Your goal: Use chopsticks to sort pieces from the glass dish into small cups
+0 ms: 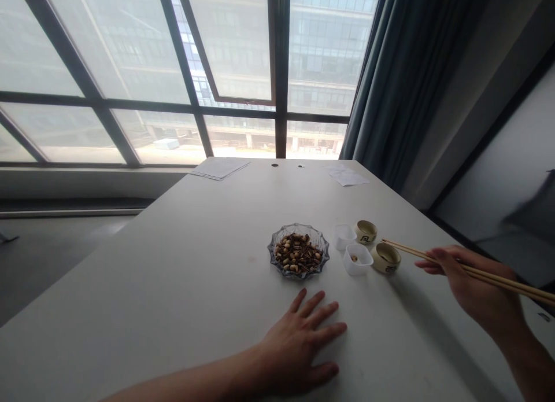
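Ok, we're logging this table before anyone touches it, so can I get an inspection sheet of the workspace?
surface: white table, two small dark holes near the far edge
job's things: glass dish of pale nuts and dark bits; two clear plastic cups, the nearer holding a few nuts; two small ceramic cups
clutter: sheets of paper at the far edge
hands: right hand holds wooden chopsticks, tips near but apart from the ceramic cups; left hand lies flat, fingers spread
cables: nothing seen
surroundings: large dark-framed window, building outside, dark curtain at right
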`<state>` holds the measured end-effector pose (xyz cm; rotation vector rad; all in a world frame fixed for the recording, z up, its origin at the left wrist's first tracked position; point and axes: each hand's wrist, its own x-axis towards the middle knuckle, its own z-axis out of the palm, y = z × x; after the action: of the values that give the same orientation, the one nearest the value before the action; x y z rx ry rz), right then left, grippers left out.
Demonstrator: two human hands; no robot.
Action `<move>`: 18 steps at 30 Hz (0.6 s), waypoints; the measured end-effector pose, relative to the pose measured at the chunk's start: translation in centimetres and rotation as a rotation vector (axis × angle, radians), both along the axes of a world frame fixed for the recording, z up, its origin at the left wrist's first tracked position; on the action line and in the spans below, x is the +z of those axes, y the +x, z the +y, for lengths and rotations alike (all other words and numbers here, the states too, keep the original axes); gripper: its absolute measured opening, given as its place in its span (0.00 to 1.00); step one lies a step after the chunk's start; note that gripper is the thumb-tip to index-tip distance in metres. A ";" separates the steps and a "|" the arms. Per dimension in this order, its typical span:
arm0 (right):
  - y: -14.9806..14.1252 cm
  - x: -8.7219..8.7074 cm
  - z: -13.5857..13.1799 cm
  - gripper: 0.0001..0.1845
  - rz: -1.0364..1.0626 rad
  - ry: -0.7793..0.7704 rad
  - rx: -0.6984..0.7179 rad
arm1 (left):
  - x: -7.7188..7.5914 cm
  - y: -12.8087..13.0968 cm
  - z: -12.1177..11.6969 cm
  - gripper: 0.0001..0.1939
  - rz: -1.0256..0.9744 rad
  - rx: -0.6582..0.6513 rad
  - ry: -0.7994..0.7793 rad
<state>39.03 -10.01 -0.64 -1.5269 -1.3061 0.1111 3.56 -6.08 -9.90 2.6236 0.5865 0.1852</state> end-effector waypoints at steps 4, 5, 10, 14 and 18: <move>1.5 -1.5 -0.5 0.19 0.079 -0.038 -0.042 | 0.4 0.1 0.0 0.35 0.031 0.000 0.000; 1.8 -1.8 -0.5 0.20 0.092 -0.037 -0.048 | 0.5 0.1 0.0 0.36 0.047 -0.004 0.001; 2.1 -2.3 -0.3 0.19 0.131 0.007 -0.060 | 1.2 0.3 0.0 0.42 0.098 -0.007 0.002; 0.3 -1.5 0.3 0.15 0.151 0.077 -0.012 | 1.3 0.4 0.0 0.41 0.104 -0.007 -0.005; -3.7 -0.2 2.2 0.12 0.128 0.100 0.238 | 0.9 0.2 0.0 0.40 0.090 -0.006 -0.004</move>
<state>35.36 -7.86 -0.79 -1.2555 -1.3656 0.2869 3.79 -6.10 -9.01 2.6407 0.6081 0.0649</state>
